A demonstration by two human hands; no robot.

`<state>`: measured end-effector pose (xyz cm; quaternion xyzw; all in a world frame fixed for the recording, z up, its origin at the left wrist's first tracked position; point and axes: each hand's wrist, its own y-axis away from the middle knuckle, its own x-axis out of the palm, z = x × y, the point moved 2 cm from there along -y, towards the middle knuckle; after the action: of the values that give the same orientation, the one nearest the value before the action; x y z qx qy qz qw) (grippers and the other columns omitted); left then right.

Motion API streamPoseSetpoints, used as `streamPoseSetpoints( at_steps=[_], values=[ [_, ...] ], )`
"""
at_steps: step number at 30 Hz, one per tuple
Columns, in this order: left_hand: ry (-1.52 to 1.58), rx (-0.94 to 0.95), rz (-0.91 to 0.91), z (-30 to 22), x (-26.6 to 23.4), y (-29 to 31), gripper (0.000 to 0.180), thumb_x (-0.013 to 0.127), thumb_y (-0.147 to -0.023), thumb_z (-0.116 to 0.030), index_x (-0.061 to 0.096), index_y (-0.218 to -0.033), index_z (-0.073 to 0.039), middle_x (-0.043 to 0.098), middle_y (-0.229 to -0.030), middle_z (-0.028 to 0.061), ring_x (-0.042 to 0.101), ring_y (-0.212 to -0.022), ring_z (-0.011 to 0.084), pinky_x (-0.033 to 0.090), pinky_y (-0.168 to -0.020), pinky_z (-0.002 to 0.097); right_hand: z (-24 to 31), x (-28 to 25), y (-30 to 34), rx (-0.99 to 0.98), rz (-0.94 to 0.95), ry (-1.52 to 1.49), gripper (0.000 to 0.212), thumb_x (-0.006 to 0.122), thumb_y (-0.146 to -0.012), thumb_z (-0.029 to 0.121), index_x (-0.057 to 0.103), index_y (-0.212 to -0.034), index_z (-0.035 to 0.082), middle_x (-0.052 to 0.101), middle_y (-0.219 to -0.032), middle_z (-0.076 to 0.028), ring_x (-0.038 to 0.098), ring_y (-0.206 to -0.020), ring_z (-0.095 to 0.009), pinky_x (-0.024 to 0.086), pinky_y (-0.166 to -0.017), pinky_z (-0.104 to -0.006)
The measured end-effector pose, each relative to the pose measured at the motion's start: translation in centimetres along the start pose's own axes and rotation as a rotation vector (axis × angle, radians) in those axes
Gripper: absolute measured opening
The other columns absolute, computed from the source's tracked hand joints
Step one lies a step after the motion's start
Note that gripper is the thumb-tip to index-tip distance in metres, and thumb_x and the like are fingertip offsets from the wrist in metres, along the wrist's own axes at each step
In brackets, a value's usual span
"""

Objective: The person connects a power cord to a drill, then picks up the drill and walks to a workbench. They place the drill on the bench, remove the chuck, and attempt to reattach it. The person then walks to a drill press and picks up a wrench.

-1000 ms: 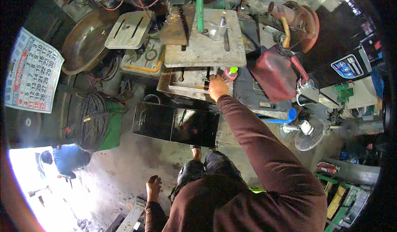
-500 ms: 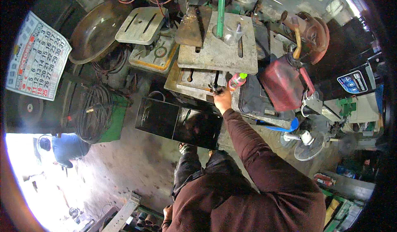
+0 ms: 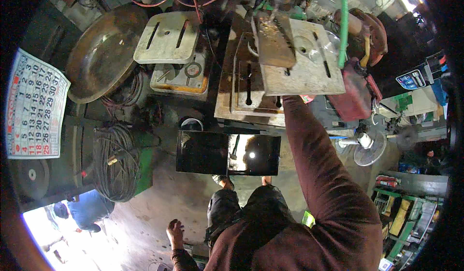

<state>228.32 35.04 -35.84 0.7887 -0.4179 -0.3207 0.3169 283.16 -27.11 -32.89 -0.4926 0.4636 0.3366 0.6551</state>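
Note:
My right arm in a brown sleeve reaches forward, and its hand is hidden beneath the raised slotted metal table (image 3: 328, 83) of a drill press. A sliver of a pink bottle (image 3: 307, 98) shows beside that sleeve, under the table's edge. Below and left of it lies the machine's slotted base plate (image 3: 263, 94). My left hand (image 3: 176, 233) hangs low over the floor at my left side, fingers loosely apart, holding nothing. In front of my feet is a glossy black two-part box (image 3: 200, 152), with a dark slim object (image 3: 235, 145) in its right half.
A second slotted table (image 3: 166, 39) stands at the left behind a large rusty basin (image 3: 104, 53). Coiled cable (image 3: 116, 160) hangs at left, below a calendar (image 3: 37, 109). At right are a red fuel can (image 3: 350, 97) and a fan (image 3: 369, 149). Another person (image 3: 89, 210) bends near the bright doorway.
My view has shifted, and my right hand, earlier visible with a small dark object over the base plate, has gone out of sight under the raised table. My left hand has come further into view.

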Motion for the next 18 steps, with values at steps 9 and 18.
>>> streamPoseSetpoints(
  at_steps=[9, 18],
  values=[
    [-0.1, -0.063, 0.033, -3.2, -3.3, -4.1, 0.029, 0.068, -0.092, -0.018, 0.069, -0.116, -0.002, 0.071, -0.093, 0.008, 0.069, -0.073, 0.0199, 0.055, -0.061, 0.0322, -0.2, -1.4, -1.1, 0.057, 0.068, 0.071, 0.042, 0.058, -0.092, 0.032, 0.067, -0.124, 0.007, 0.068, -0.127, -0.015, 0.065, -0.115, -0.037, 0.05, -0.099, -0.0475],
    [-0.106, -0.271, 0.144, 3.2, -4.5, -3.5, 0.036, 0.078, -0.086, -0.016, 0.069, -0.115, 0.003, 0.074, -0.097, 0.0113, 0.071, -0.076, 0.0202, 0.056, -0.062, 0.0338, 1.2, 0.1, -4.7, 0.018, 0.09, 0.105, 0.038, 0.06, -0.091, 0.031, 0.069, -0.119, 0.007, 0.07, -0.121, -0.016, 0.066, -0.111, -0.037, 0.051, -0.097, -0.0475]
  ],
)
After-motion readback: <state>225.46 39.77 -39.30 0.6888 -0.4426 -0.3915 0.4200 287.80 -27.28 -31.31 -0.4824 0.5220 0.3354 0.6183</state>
